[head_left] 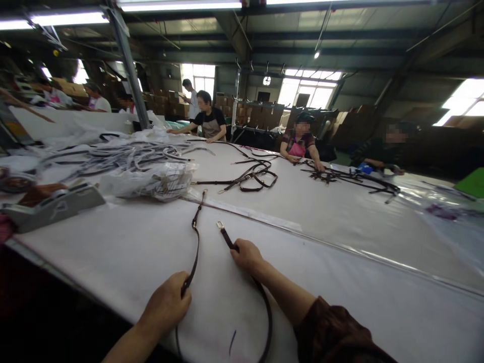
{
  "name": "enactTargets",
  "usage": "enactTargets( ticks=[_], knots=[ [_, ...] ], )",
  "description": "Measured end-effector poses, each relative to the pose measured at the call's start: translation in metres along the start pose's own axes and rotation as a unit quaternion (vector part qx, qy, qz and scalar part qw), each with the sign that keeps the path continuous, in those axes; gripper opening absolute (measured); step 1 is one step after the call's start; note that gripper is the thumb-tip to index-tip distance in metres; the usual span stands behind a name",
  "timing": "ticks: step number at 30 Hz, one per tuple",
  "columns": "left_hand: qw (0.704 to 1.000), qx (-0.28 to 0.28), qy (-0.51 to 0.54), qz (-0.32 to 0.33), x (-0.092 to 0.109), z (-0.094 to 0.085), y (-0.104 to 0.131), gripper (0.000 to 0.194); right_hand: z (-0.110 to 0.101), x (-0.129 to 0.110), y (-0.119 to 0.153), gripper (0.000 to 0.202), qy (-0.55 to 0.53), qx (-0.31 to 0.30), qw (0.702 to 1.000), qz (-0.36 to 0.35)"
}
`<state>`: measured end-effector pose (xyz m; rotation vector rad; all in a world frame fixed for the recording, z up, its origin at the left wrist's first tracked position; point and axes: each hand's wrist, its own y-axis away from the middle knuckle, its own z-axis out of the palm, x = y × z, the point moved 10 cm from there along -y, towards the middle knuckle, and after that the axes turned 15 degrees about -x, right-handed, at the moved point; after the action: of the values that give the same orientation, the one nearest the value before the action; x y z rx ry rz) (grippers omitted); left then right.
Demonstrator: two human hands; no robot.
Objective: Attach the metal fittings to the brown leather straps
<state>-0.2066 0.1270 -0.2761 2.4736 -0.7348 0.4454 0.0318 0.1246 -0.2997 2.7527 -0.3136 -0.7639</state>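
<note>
Leather strap [195,252] is lying looped on the bench [340,262]; left hand [166,305] and right hand [246,254] are pinching it; bag [151,179] is holding straps.

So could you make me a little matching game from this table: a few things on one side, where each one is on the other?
Things:
1. strap
2. left hand
3. right hand
4. bagged straps

Places:
A. near the strap's clasp end
B. heaped at the table's far left
C. looped on the table between both hands
D. closed on the strap, nearest the table edge

Pairs: 1-C, 2-D, 3-A, 4-B
</note>
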Motion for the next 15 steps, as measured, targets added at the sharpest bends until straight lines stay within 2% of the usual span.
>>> enactTargets(
  ticks=[2, 4, 5, 8, 10, 13, 15],
  knots=[
    [0.999, 0.012, -0.030, 0.016, 0.008, 0.001, 0.020, 0.030, -0.007, -0.012, 0.004, 0.027, 0.015, 0.026, 1.000, -0.002],
    [0.997, 0.010, -0.070, 0.036, 0.017, 0.010, 0.038, 0.036, -0.010, -0.035, 0.005, 0.037, 0.008, 0.046, 0.999, -0.025],
    [0.994, 0.005, -0.092, 0.053, 0.024, 0.017, 0.047, 0.038, -0.007, -0.048, 0.003, 0.044, -0.007, 0.038, 0.999, -0.037],
    [0.981, -0.012, -0.138, 0.137, 0.048, 0.040, 0.070, 0.038, 0.021, -0.086, -0.010, 0.059, -0.048, -0.047, 0.997, -0.041],
    [0.970, -0.016, -0.131, 0.206, 0.060, 0.050, 0.087, 0.033, 0.039, -0.107, -0.015, 0.052, -0.049, -0.088, 0.994, -0.040],
    [0.963, -0.034, -0.042, 0.265, 0.053, 0.052, 0.107, 0.022, 0.052, -0.130, -0.012, 0.028, -0.066, -0.106, 0.990, -0.065],
    [0.970, -0.040, 0.065, 0.229, 0.027, 0.043, 0.108, 0.022, 0.057, -0.141, -0.001, 0.022, -0.100, -0.122, 0.983, -0.096]
  ],
)
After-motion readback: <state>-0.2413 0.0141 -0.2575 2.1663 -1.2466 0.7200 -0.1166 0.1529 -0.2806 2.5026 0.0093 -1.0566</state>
